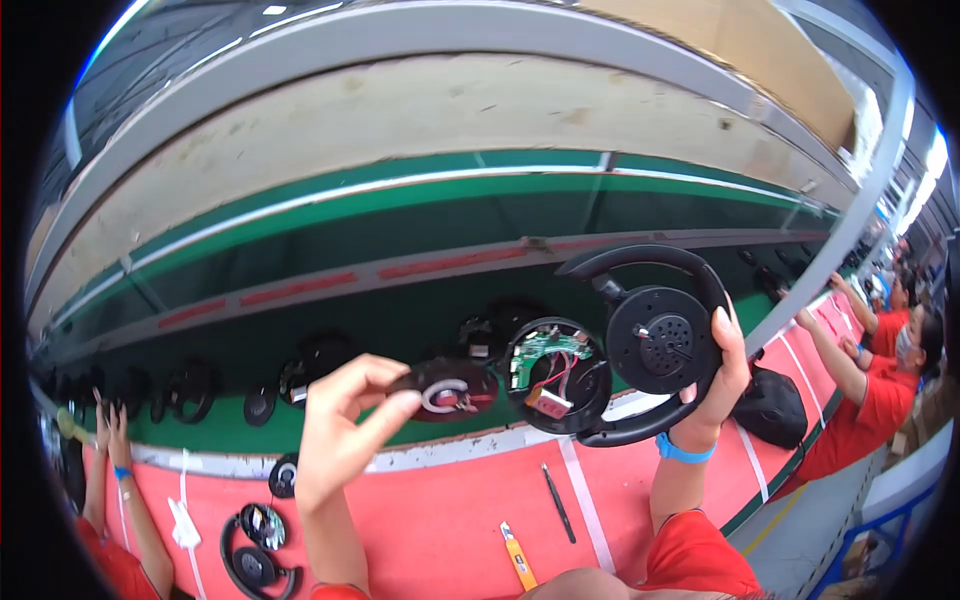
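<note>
My right hand [730, 365] grips a black pair of headphones [665, 340] by its headband, raised above the bench. One ear cup shows its perforated round face. The other ear cup [585, 395] is opened, baring a green circuit board [527, 357], red wires and a small white-labelled part [549, 403]. Pinched between the thumb and fingers of my left hand [345, 430] is a dark round speaker plate [455, 390] with a pale ring on it. It hangs just left of the opened cup; whether a wire joins them I cannot tell.
On the pink bench mat [420, 520] lie a yellow utility knife [518, 557], black tweezers [559, 503] and another headphone set [255, 568]. Beyond runs a green conveyor [225, 425] carrying headphone parts. A black bag-like object [772, 405] sits right. Co-workers in red work at both sides.
</note>
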{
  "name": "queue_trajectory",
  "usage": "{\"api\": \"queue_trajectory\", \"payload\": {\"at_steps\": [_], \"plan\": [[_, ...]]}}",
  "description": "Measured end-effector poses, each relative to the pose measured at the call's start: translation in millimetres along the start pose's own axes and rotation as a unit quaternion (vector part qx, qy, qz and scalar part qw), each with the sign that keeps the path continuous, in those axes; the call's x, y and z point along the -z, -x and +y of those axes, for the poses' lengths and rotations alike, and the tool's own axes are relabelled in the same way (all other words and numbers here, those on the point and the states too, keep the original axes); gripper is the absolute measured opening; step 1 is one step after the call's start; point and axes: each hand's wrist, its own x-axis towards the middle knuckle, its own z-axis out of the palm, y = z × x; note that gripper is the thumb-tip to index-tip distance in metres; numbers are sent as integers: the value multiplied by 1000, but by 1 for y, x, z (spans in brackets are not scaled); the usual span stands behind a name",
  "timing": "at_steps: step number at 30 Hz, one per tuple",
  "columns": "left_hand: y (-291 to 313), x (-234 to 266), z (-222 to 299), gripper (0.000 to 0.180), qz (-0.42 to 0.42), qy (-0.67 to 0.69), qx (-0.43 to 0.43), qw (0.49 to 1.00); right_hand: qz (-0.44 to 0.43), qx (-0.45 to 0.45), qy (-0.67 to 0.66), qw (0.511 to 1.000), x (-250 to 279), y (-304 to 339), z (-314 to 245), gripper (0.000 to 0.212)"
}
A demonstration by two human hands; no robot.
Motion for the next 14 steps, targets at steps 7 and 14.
{"api": "queue_trajectory", "payload": {"at_steps": [7,14], "plan": [[-22,-34,20,7,65,108,97,987,-47,-49,62,996,11,-19,5,59],[-24,-39,30,8,42,62,102,992,-86,-43,109,989,16,-26,3,62]]}}
